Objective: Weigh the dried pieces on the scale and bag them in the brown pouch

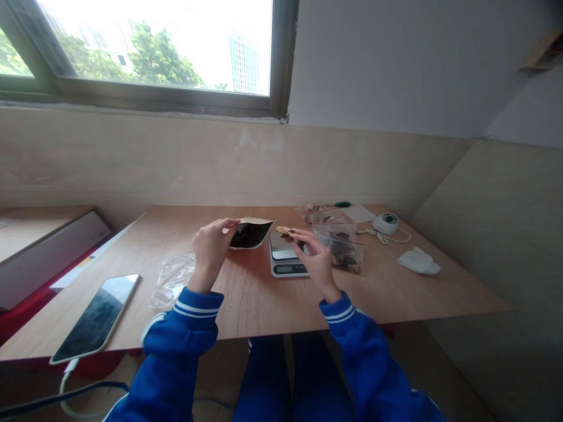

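My left hand pinches the edge of a paper pouch, whose mouth gapes wide and shows a dark inside. Between the fingertips of my right hand is a small, brown, dried-looking piece, too small to name. It hangs over a kitchen scale, just right of the pouch's mouth. The scale has a pale platform and a small grey display whose reading I cannot make out. Right of the scale lie clear zip bags with dark and brown dried pieces inside.
A clear plastic bag and a cabled phone lie left on the wooden table. At right are a white dome-shaped device with a cord, a crumpled white cloth or tissue, white paper and a green-handled tool.
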`<state>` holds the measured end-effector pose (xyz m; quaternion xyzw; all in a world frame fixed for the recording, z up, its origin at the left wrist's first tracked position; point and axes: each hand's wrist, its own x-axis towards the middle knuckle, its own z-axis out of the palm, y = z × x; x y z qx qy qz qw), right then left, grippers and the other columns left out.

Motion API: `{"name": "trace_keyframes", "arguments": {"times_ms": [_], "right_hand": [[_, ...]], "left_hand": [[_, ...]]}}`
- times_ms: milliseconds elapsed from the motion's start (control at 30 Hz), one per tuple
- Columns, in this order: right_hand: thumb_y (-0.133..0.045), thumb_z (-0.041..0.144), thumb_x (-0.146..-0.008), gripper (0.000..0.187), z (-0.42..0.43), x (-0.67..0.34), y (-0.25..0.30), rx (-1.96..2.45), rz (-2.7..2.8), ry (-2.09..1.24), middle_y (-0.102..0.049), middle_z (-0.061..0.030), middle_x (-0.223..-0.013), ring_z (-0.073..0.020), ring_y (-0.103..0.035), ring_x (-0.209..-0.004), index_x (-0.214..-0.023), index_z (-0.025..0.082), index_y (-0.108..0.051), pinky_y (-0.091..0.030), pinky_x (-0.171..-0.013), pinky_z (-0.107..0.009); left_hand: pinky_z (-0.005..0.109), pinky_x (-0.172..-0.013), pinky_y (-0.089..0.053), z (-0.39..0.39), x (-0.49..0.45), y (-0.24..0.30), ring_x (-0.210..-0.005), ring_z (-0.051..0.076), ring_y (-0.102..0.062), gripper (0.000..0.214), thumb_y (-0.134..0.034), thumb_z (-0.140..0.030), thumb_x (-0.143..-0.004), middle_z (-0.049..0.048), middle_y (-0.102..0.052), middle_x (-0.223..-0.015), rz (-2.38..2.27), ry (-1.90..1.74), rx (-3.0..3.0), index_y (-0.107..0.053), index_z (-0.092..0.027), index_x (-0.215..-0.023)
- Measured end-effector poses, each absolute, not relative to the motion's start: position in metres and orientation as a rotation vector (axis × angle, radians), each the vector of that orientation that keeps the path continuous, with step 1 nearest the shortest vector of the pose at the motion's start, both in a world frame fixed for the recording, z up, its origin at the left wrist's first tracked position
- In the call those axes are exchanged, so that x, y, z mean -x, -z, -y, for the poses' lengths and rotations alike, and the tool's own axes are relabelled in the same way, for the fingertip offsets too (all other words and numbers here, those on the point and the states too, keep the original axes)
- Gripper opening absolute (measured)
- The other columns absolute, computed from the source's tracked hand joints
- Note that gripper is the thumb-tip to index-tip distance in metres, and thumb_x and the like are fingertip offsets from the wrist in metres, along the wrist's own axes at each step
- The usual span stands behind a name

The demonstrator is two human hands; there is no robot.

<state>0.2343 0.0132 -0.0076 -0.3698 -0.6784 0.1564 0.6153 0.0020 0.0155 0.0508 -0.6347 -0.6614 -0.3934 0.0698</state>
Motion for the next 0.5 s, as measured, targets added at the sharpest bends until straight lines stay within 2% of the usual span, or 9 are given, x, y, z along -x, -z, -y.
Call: {"name": "trace_keyframes", "arguments": {"times_ms": [233,367,500], "right_hand": [[-0.059,0.022,-0.08,0.02,-0.075,-0.249,0.062,1.134,1.692,-0.468,-0.072,-0.0105,-0.102,-0.0222,-0.065,-0.097,-0.095,0.016,-0.071,-0.051,-0.089,-0.04],[-0.06,0.019,-0.079,0.032,-0.095,-0.251,0.079,1.216,1.857,-0.428,-0.07,-0.012,-0.108,-0.0232,-0.064,-0.102,-0.111,0.016,-0.066,-0.048,-0.092,-0.042],[-0.063,0.029,-0.08,0.047,-0.091,-0.26,0.084,1.264,1.86,-0.42,-0.062,-0.0165,-0.124,-0.0266,-0.058,-0.115,-0.125,0.015,-0.057,-0.043,-0.1,-0.046]], "left_hand": [[0.026,-0.058,-0.043,-0.018,0.007,-0.045,-0.077,0.02,-0.07,0.02,-0.059,-0.037,-0.084,0.0006,-0.076,-0.088,1.98,1.24,1.857,-0.075,-0.028,-0.091],[0.026,-0.059,-0.043,-0.015,0.009,-0.046,-0.079,0.02,-0.07,0.02,-0.059,-0.038,-0.084,0.0005,-0.076,-0.089,1.979,1.235,1.866,-0.075,-0.029,-0.092],[0.026,-0.061,-0.044,-0.013,0.009,-0.047,-0.079,0.02,-0.07,0.019,-0.06,-0.036,-0.084,-0.0002,-0.076,-0.089,2.003,1.238,1.879,-0.075,-0.029,-0.092]]}}
